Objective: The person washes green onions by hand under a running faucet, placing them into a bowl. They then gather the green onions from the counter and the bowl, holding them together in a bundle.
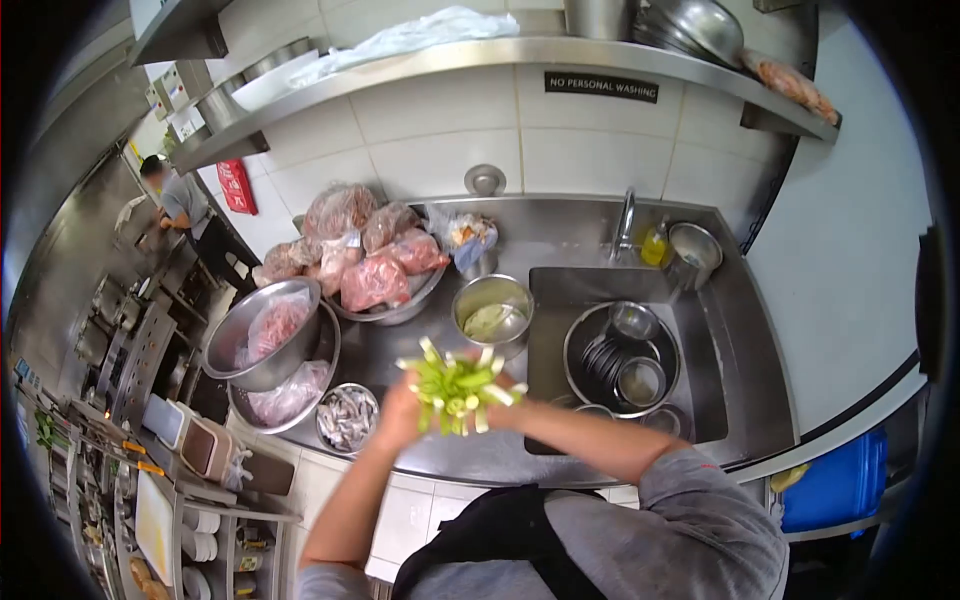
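A bunch of light green vegetable stalks with pale cut ends points up towards me above the counter's front edge. My left hand is closed around its left side, and my right hand grips it from the right; the stalks hide part of the fingers. Just beyond the bunch stands a round metal pot with something pale green inside. To the left of my left hand is a metal bowl of small silvery fish or similar pieces.
On the right, the sink holds a large bowl with dark items and smaller bowls. Bagged meat fills a basin at back left, near stacked metal bowls. A shelf runs overhead. Another person stands far left.
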A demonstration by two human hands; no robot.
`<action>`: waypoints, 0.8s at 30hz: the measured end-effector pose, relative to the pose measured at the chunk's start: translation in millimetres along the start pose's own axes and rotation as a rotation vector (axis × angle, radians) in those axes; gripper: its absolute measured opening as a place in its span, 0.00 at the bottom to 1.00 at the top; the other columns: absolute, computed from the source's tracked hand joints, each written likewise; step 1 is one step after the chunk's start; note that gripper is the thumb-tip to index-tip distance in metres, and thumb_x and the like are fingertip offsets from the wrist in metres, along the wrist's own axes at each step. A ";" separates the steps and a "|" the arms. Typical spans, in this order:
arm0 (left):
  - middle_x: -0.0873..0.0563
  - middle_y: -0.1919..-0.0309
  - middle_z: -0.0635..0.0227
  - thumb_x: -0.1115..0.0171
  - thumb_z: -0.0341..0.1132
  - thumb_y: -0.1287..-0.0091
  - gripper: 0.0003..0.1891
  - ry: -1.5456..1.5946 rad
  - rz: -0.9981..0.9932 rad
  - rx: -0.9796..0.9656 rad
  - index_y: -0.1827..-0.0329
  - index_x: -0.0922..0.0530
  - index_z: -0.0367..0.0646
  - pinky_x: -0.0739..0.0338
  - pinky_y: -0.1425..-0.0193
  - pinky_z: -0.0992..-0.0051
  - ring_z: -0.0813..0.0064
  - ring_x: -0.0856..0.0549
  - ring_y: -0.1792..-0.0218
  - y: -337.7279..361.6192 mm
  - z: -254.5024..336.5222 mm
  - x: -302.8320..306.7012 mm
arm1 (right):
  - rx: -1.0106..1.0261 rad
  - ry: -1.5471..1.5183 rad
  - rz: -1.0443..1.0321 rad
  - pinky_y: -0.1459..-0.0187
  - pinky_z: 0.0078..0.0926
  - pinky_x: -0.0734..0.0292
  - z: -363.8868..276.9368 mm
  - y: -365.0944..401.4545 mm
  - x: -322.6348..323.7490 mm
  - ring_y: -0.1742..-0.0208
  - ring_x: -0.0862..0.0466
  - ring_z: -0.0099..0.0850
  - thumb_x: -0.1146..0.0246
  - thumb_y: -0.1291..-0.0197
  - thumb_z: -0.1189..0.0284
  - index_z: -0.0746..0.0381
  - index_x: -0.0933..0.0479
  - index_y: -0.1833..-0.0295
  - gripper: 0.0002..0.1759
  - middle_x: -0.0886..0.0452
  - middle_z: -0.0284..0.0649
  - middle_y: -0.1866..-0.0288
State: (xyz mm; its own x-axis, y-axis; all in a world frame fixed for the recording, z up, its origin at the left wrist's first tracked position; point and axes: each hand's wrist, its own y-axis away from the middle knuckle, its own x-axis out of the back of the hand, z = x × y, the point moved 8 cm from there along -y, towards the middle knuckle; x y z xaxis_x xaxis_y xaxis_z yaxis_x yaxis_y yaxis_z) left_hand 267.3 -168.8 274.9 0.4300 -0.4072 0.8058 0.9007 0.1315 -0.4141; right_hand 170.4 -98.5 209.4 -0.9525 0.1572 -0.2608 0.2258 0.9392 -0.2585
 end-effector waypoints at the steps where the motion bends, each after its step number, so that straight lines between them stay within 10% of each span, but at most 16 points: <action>1: 0.20 0.45 0.55 0.26 0.39 0.51 0.34 0.236 -0.028 0.104 0.39 0.28 0.39 0.24 0.44 0.65 0.57 0.18 0.47 21.1 -7.1 -32.9 | -0.030 0.115 0.077 0.33 0.34 0.35 14.5 31.5 -3.5 0.35 0.29 0.34 0.23 0.58 0.63 0.61 0.42 0.30 0.50 0.30 0.41 0.34; 4: 0.23 0.41 0.53 0.24 0.40 0.54 0.38 0.499 0.017 0.121 0.38 0.29 0.42 0.27 0.39 0.63 0.53 0.22 0.41 27.9 17.3 -50.6 | 0.040 0.542 0.110 0.32 0.35 0.36 5.5 48.9 -0.7 0.33 0.30 0.34 0.22 0.59 0.63 0.61 0.43 0.29 0.52 0.32 0.41 0.32; 8: 0.16 0.56 0.59 0.25 0.36 0.53 0.28 0.357 0.178 -0.035 0.48 0.24 0.40 0.22 0.52 0.67 0.59 0.16 0.56 -42.0 39.8 58.1 | 0.031 -0.164 -0.026 0.33 0.35 0.36 -25.1 -33.4 12.8 0.35 0.30 0.35 0.23 0.59 0.62 0.61 0.42 0.31 0.51 0.32 0.42 0.35; 10: 0.16 0.57 0.59 0.26 0.33 0.54 0.27 0.398 0.154 -0.038 0.49 0.24 0.39 0.23 0.52 0.68 0.59 0.16 0.57 -67.9 67.8 103.1 | 0.504 0.516 0.034 0.37 0.35 0.32 -163.5 -26.9 -26.5 0.39 0.27 0.36 0.23 0.60 0.59 0.61 0.40 0.33 0.49 0.30 0.42 0.39; 12: 0.16 0.56 0.59 0.26 0.33 0.55 0.28 0.170 0.227 -0.105 0.48 0.24 0.38 0.23 0.51 0.67 0.58 0.16 0.56 -74.3 97.4 126.0 | 0.540 0.382 0.086 0.38 0.35 0.30 -158.5 -22.2 -24.5 0.40 0.26 0.36 0.23 0.59 0.59 0.61 0.38 0.34 0.47 0.29 0.42 0.39; 16: 0.18 0.49 0.58 0.25 0.34 0.54 0.32 0.158 0.077 -0.079 0.42 0.26 0.41 0.23 0.46 0.65 0.55 0.18 0.49 -9.2 31.5 2.0 | 0.244 0.547 0.160 0.40 0.34 0.27 -66.2 35.3 -10.3 0.45 0.22 0.30 0.25 0.53 0.66 0.60 0.33 0.37 0.37 0.23 0.39 0.44; 18: 0.21 0.43 0.56 0.25 0.35 0.53 0.34 0.632 0.046 0.147 0.40 0.27 0.41 0.26 0.41 0.63 0.56 0.21 0.44 27.2 13.7 -60.9 | 0.069 0.554 0.132 0.34 0.36 0.34 15.9 75.4 6.3 0.34 0.29 0.34 0.26 0.54 0.65 0.59 0.39 0.31 0.45 0.31 0.42 0.34; 22: 0.20 0.45 0.57 0.23 0.37 0.54 0.36 0.133 0.079 -0.102 0.40 0.28 0.40 0.24 0.42 0.63 0.55 0.20 0.45 2.0 20.3 -14.2 | 0.204 0.742 -0.025 0.34 0.35 0.34 -26.9 29.2 -3.1 0.38 0.26 0.35 0.25 0.54 0.61 0.60 0.40 0.31 0.46 0.28 0.41 0.36; 24: 0.19 0.50 0.57 0.24 0.38 0.55 0.31 0.784 0.095 0.221 0.45 0.25 0.42 0.24 0.44 0.61 0.54 0.19 0.50 -38.3 2.1 23.9 | 0.539 0.743 0.061 0.38 0.34 0.31 -145.4 -3.2 -31.3 0.43 0.24 0.34 0.24 0.56 0.62 0.60 0.37 0.35 0.43 0.27 0.41 0.41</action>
State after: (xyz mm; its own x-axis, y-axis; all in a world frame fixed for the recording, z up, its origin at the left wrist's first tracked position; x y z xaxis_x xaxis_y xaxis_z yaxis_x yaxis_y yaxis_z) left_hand 243.2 -181.6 310.9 0.4103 -0.8880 0.2075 0.8892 0.3390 -0.3074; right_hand 169.7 -62.0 353.7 -0.7799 0.5330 0.3282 0.1674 0.6828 -0.7112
